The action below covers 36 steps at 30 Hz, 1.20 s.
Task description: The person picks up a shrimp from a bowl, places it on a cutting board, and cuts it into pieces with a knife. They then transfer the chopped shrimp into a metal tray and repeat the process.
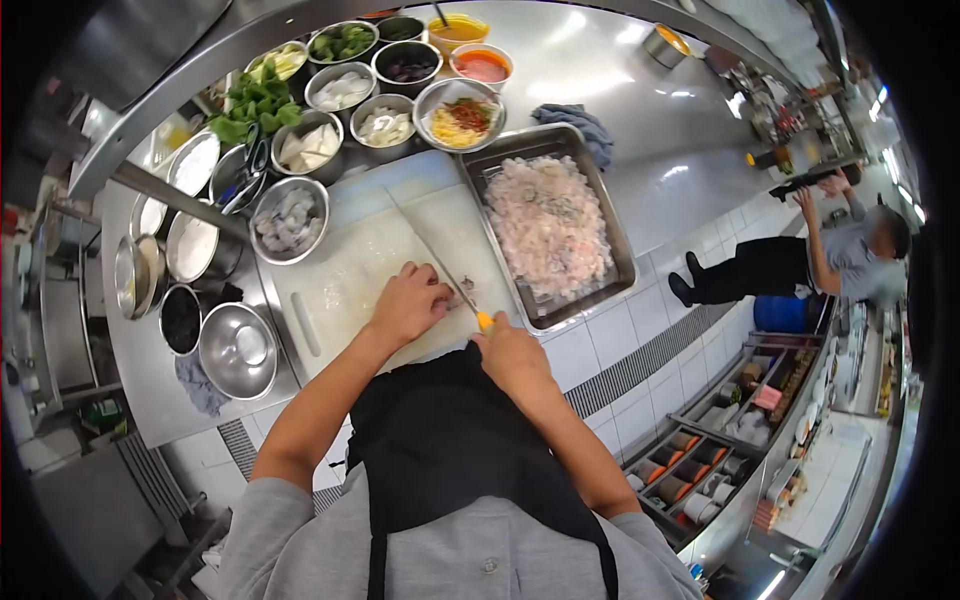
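My right hand [512,355] is closed round the yellow handle of a long kitchen knife [425,237]. Its blade slants away to the upper left, across the white cutting board [350,265]. Just left of the blade, my left hand [412,305] rests on the board with its fingers curled down; what lies beneath them is hidden. Small dark scraps [467,285] sit beside the blade. To the right of the board, a deep metal tray [622,262] holds a heap of pale pink pieces like peeled shrimp. Greyish raw shrimp [290,218] fill a metal bowl at the board's left.
Several bowls of ingredients crowd the back, including leafy greens [250,105] and a bowl [420,120] of yellow and red shreds. A shiny steel bowl [238,350] stands left. A blue-grey cloth [580,130] lies behind the tray. Another person [770,265] stands at right.
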Each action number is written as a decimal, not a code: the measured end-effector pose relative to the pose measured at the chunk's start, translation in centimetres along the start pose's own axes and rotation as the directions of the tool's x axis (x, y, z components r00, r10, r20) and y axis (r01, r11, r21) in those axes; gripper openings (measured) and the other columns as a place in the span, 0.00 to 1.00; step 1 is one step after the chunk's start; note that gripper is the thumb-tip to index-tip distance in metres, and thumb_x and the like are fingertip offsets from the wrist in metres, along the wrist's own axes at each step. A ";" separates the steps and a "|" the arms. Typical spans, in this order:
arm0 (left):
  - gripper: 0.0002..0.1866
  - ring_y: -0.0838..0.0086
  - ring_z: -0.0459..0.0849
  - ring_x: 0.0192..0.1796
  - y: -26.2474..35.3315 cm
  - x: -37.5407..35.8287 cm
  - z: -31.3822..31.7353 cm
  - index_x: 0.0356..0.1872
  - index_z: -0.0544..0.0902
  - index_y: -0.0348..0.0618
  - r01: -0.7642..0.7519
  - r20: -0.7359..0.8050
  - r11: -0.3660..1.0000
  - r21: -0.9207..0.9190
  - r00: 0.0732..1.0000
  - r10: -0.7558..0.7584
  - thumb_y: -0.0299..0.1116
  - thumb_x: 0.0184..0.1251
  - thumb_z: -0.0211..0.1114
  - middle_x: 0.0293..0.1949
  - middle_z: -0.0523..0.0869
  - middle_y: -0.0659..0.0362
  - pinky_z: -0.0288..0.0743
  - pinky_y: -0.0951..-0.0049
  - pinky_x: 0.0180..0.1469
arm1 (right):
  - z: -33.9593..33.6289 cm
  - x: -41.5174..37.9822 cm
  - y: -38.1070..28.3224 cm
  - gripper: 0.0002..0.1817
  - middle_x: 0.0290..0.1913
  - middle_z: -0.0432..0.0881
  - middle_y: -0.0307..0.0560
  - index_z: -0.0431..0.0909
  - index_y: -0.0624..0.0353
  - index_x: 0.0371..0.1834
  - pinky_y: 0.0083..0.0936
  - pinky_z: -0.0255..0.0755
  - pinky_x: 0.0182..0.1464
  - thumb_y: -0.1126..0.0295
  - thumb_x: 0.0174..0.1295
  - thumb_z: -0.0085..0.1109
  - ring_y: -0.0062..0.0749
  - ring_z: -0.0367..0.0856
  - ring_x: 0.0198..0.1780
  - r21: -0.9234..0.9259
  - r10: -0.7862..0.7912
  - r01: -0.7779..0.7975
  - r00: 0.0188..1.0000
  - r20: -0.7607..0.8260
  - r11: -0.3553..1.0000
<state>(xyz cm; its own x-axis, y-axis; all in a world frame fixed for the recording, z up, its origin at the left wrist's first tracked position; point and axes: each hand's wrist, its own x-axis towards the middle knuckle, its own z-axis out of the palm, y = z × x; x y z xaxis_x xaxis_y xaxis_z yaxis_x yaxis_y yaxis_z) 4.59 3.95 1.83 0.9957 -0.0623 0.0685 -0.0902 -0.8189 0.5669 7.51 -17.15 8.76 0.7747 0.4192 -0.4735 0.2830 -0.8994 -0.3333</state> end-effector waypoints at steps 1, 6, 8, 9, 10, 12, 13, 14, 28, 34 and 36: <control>0.10 0.59 0.79 0.53 0.0 0.0 0.1 0.41 0.91 0.55 0.008 0.004 0.999 0.034 1.000 -0.008 0.37 0.58 0.72 0.45 0.82 0.59 0.80 0.59 0.52 | -0.2 -0.6 -0.3 0.24 0.37 0.87 0.71 0.72 0.65 0.54 0.57 0.81 0.46 0.52 0.75 0.59 0.68 0.88 0.43 -0.008 0.029 -0.029 0.999 0.017 1.000; 0.09 0.60 0.78 0.54 0.4 -0.2 0.1 0.42 0.91 0.57 0.044 0.019 0.998 0.048 0.999 -0.044 0.38 0.59 0.71 0.47 0.82 0.60 0.80 0.57 0.51 | 2.7 2.4 -0.4 0.20 0.39 0.88 0.70 0.71 0.63 0.54 0.57 0.81 0.48 0.55 0.76 0.56 0.69 0.88 0.46 0.033 0.046 -0.047 0.999 0.005 0.998; 0.09 0.60 0.78 0.54 0.3 -0.2 0.0 0.41 0.91 0.58 0.051 0.011 0.997 0.055 0.999 -0.051 0.38 0.60 0.70 0.47 0.81 0.60 0.80 0.57 0.50 | 2.3 3.6 -0.7 0.21 0.39 0.88 0.70 0.71 0.63 0.55 0.57 0.81 0.48 0.55 0.76 0.56 0.70 0.88 0.45 0.015 0.015 -0.015 1.000 -0.002 1.000; 0.09 0.60 0.78 0.54 0.3 -0.4 0.1 0.41 0.91 0.58 0.048 0.012 0.998 0.051 0.999 -0.048 0.39 0.60 0.70 0.47 0.81 0.60 0.80 0.57 0.50 | 2.0 3.3 -1.1 0.21 0.39 0.87 0.70 0.71 0.63 0.56 0.57 0.81 0.48 0.55 0.76 0.56 0.71 0.88 0.45 0.011 0.008 -0.008 1.000 -0.002 1.000; 0.09 0.60 0.78 0.54 0.2 -0.2 0.1 0.41 0.90 0.58 0.039 0.007 0.998 0.049 0.999 -0.040 0.39 0.61 0.70 0.46 0.81 0.60 0.80 0.57 0.49 | 1.5 2.4 -1.2 0.21 0.39 0.87 0.71 0.71 0.63 0.56 0.58 0.81 0.48 0.55 0.76 0.56 0.71 0.87 0.45 -0.006 0.029 -0.029 1.000 0.011 1.000; 0.08 0.60 0.78 0.54 0.2 -0.1 0.2 0.41 0.90 0.58 0.038 -0.021 0.997 0.060 0.999 -0.036 0.40 0.61 0.70 0.46 0.81 0.60 0.79 0.57 0.49 | 0.7 0.6 -1.0 0.21 0.39 0.87 0.72 0.71 0.64 0.56 0.58 0.81 0.48 0.55 0.76 0.56 0.71 0.87 0.45 -0.050 0.061 -0.059 0.998 0.033 0.997; 0.08 0.60 0.78 0.53 0.2 -0.4 0.3 0.40 0.90 0.58 0.045 -0.032 0.997 0.063 0.999 -0.043 0.40 0.61 0.70 0.45 0.81 0.60 0.79 0.57 0.49 | 1.2 0.7 -0.8 0.21 0.39 0.87 0.72 0.71 0.64 0.56 0.58 0.81 0.48 0.55 0.76 0.56 0.71 0.87 0.45 -0.039 0.066 -0.065 0.998 0.026 0.997; 0.08 0.60 0.78 0.53 0.1 -0.4 0.3 0.40 0.90 0.58 0.057 -0.033 0.997 0.054 0.998 -0.055 0.40 0.61 0.70 0.45 0.80 0.61 0.79 0.57 0.49 | 2.1 1.1 -0.4 0.21 0.39 0.87 0.72 0.71 0.64 0.56 0.58 0.81 0.48 0.55 0.76 0.56 0.71 0.87 0.45 -0.026 0.071 -0.070 0.997 0.020 0.997; 0.07 0.62 0.77 0.52 -0.1 -1.1 0.7 0.39 0.90 0.59 0.067 -0.067 0.998 0.001 0.996 -0.066 0.39 0.61 0.71 0.46 0.80 0.62 0.76 0.59 0.50 | 3.9 4.6 -1.1 0.19 0.38 0.86 0.74 0.71 0.63 0.55 0.59 0.81 0.47 0.57 0.76 0.56 0.72 0.87 0.43 0.008 0.001 -0.001 0.999 -0.045 1.000; 0.07 0.64 0.77 0.53 -0.4 -1.4 1.3 0.41 0.91 0.60 0.052 -0.126 0.999 0.003 0.991 -0.051 0.40 0.63 0.69 0.44 0.80 0.63 0.75 0.59 0.50 | 1.1 0.6 -1.4 0.20 0.38 0.87 0.73 0.72 0.64 0.54 0.60 0.80 0.48 0.56 0.76 0.56 0.72 0.87 0.44 -0.029 0.048 -0.048 0.999 0.008 0.998; 0.06 0.62 0.78 0.52 -0.7 -1.4 1.5 0.38 0.90 0.58 0.060 -0.130 0.998 -0.023 0.990 -0.063 0.39 0.62 0.70 0.44 0.80 0.62 0.75 0.59 0.49 | 3.3 1.4 -0.4 0.20 0.39 0.87 0.73 0.72 0.64 0.54 0.60 0.80 0.48 0.56 0.75 0.56 0.72 0.87 0.44 0.008 0.059 -0.059 0.998 -0.001 0.998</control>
<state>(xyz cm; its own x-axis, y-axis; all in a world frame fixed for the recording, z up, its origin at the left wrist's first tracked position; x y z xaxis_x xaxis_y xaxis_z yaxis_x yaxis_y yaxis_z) 3.31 3.76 0.17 0.9882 0.0638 0.1391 -0.0308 -0.8076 0.5889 6.68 -15.82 5.54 0.7906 0.3655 -0.4912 0.2323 -0.9213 -0.3117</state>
